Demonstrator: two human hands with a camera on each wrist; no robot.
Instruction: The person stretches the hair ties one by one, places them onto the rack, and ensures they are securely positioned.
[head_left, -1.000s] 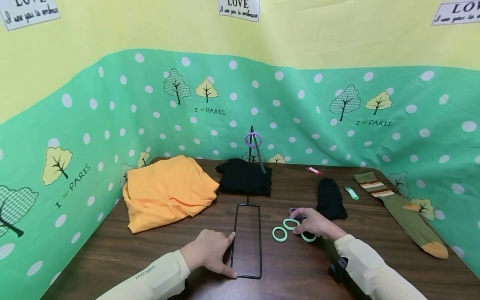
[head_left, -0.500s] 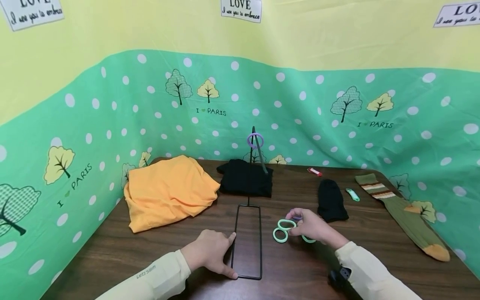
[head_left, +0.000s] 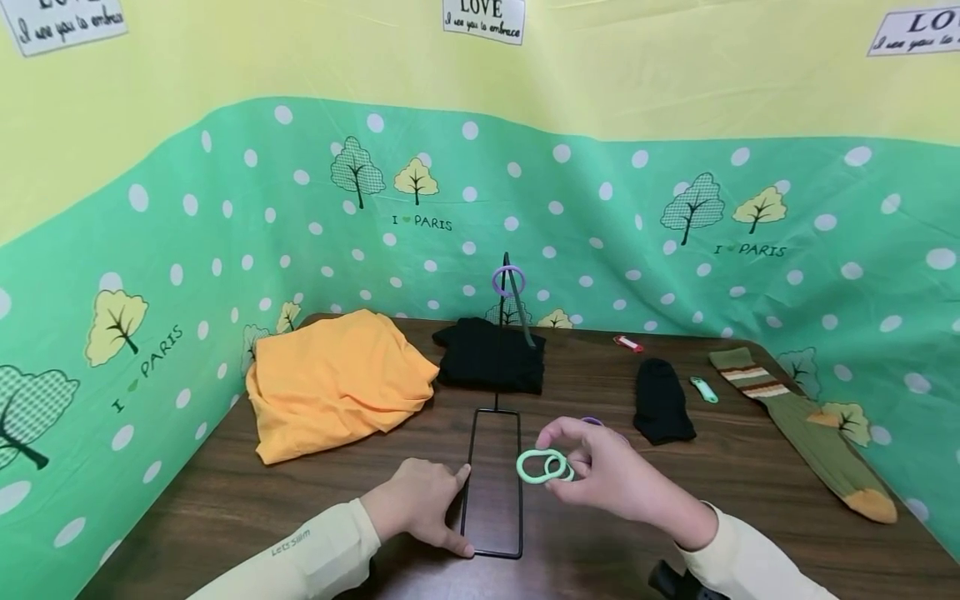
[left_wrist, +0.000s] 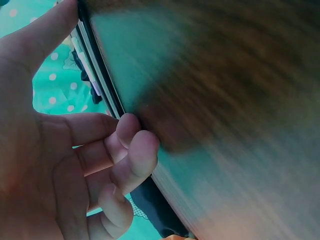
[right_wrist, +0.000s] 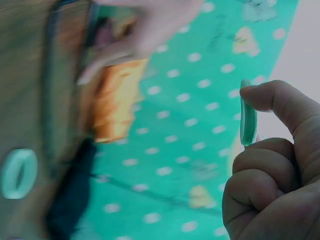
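In the head view my left hand (head_left: 418,502) touches the left bar of a black wire stand's rectangular base (head_left: 521,492), thumb at the near corner, fingertips further up. The left wrist view shows the fingertips (left_wrist: 142,150) against that dark bar. My right hand (head_left: 615,479) pinches a pale green ring (right_wrist: 248,115) between thumb and index finger, raised above the table right of the base. Behind it a second green ring (head_left: 557,468) lies on the table. A purple ring (head_left: 592,422) is partly hidden by the right hand. Another purple ring (head_left: 508,281) hangs on the stand's upper part.
An orange cloth (head_left: 341,387) lies at the left, and a folded black cloth (head_left: 491,358) by the stand's post. On the right are a black sock (head_left: 663,402), a green striped sock (head_left: 813,442), a small green item (head_left: 703,388) and a red-and-white one (head_left: 627,342). A patterned curtain surrounds the table.
My right hand has lifted a green ring from the group on the table and carried it left towards the base. The left hand has stayed at the base.
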